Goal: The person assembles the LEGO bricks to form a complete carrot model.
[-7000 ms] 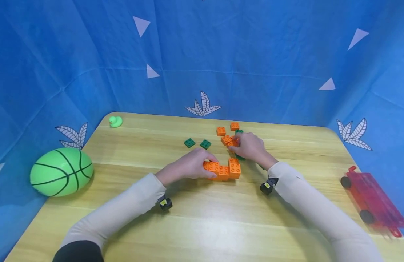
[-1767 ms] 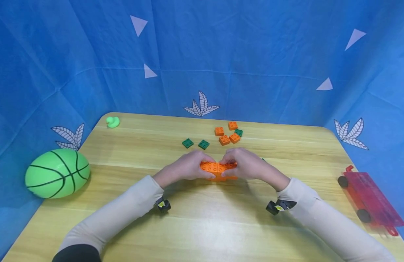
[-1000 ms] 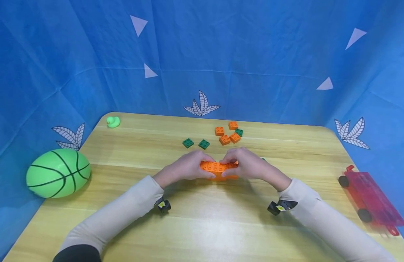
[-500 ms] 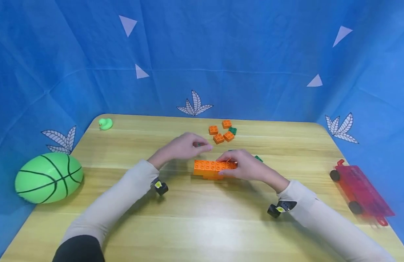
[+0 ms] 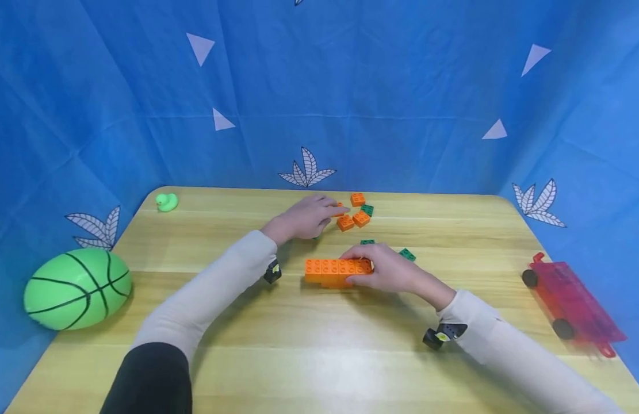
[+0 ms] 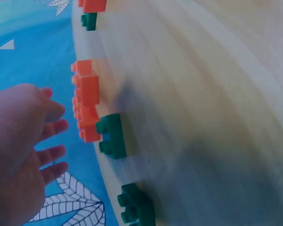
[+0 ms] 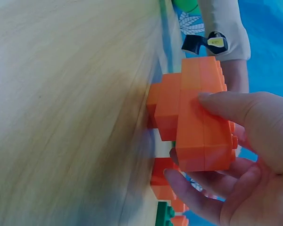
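Note:
My right hand grips the right end of an orange toy-brick assembly, thumb on the near side and fingers behind it. In the right wrist view, the assembly shows an upper row of joined bricks over a stepped, narrower part. Farther back, my left hand reaches over the table with loosely extended fingers. Its fingertips are beside a loose orange brick, partly covered in the head view. In the left wrist view, that hand appears apart from the orange bricks and holds nothing.
More loose orange bricks and a green brick lie toward the back. Other green bricks lie behind the right hand. A green ball sits left, a toy duck far left, a red wheeled cart right.
My left hand has let go of the assembly and moved back to the loose bricks. My right hand, earlier among those bricks, came to the assembly's right end and still holds it.

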A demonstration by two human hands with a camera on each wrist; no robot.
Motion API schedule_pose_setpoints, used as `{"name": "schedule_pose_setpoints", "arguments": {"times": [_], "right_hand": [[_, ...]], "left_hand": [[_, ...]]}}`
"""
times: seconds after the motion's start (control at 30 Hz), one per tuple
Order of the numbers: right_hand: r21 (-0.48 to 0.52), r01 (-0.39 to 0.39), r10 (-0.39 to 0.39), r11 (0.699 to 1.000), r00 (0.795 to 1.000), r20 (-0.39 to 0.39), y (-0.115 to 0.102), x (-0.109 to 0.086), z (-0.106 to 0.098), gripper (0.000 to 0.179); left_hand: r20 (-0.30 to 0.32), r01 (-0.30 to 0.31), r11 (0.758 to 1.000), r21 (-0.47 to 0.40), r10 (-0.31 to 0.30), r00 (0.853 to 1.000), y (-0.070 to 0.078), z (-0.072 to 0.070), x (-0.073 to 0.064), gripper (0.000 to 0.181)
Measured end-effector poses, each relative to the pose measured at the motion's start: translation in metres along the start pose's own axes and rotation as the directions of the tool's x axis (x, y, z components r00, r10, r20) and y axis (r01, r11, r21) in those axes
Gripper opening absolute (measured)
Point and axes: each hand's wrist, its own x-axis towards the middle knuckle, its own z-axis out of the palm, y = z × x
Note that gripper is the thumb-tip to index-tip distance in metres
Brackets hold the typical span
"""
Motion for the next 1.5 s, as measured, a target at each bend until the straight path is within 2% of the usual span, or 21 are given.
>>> {"name": "schedule_pose_setpoints", "arguments": {"times": [0.13, 0.2, 0.27, 0.47, 0.63, 0.8, 0.9, 1.03, 1.1, 1.3, 1.43, 1.5], "right_hand": [[0.001, -0.009, 0.009, 1.0, 1.0, 0.004, -0.002, 0.001, 0.0, 0.039], [0.003, -0.021, 0.021, 1.0, 1.0, 0.01, -0.004, 0.001, -0.002, 0.039], [0.002, -0.025, 0.025, 1.0, 0.999, 0.019, -0.005, 0.001, -0.003, 0.039], [0.0, -0.034, 0.034, 0.999, 0.999, 0.036, -0.004, 0.002, -0.003, 0.04], [0.005, -0.033, 0.033, 0.999, 0.999, 0.032, -0.003, 0.002, -0.002, 0.038], [0.009, -0.026, 0.026, 1.0, 0.999, 0.027, -0.004, 0.002, -0.002, 0.036], [0.007, -0.029, 0.029, 1.0, 0.999, 0.026, -0.006, 0.002, -0.002, 0.036], [0.005, -0.031, 0.031, 1.0, 0.999, 0.012, -0.007, 0.002, -0.002, 0.035], [0.011, -0.031, 0.031, 0.999, 1.0, 0.003, -0.007, 0.002, 0.0, 0.037], [0.013, -0.027, 0.027, 1.0, 0.999, -0.041, -0.009, 0.005, 0.006, 0.043], [0.024, -0.025, 0.027, 0.999, 0.997, -0.071, -0.011, 0.008, 0.01, 0.04], [0.026, -0.026, 0.028, 0.999, 0.996, -0.087, -0.012, 0.009, 0.012, 0.038]], "left_hand": [[0.08, 0.008, 1.0, 0.003, -0.008, 0.997, 0.003, 0.002, 0.0, 0.053], [0.1, 0.009, 1.0, -0.003, -0.009, 0.995, 0.005, 0.002, -0.001, 0.05], [0.098, 0.001, 1.0, -0.011, 0.0, 0.995, 0.006, 0.001, -0.002, 0.047], [0.033, -0.009, 0.998, -0.056, 0.011, 0.999, 0.011, 0.0, -0.005, 0.034], [0.008, -0.009, 1.0, -0.025, 0.009, 1.0, 0.016, 0.003, -0.005, 0.026], [0.041, -0.017, 1.0, -0.01, 0.017, 0.999, 0.021, 0.006, -0.005, 0.032], [0.078, 0.007, 0.999, -0.048, -0.003, 0.997, 0.022, 0.006, -0.006, 0.036], [0.104, 0.033, 0.992, -0.122, -0.02, 0.994, 0.02, 0.004, -0.01, 0.025], [0.104, 0.049, 0.982, -0.182, -0.031, 0.994, 0.018, 0.002, -0.014, 0.023], [0.078, 0.086, 0.932, -0.353, -0.062, 0.995, 0.015, -0.01, -0.031, 0.047], [0.057, 0.073, 0.898, -0.434, -0.054, 0.997, 0.016, -0.022, -0.043, 0.048], [0.036, 0.048, 0.882, -0.469, -0.036, 0.999, 0.017, -0.027, -0.05, 0.046]]}}
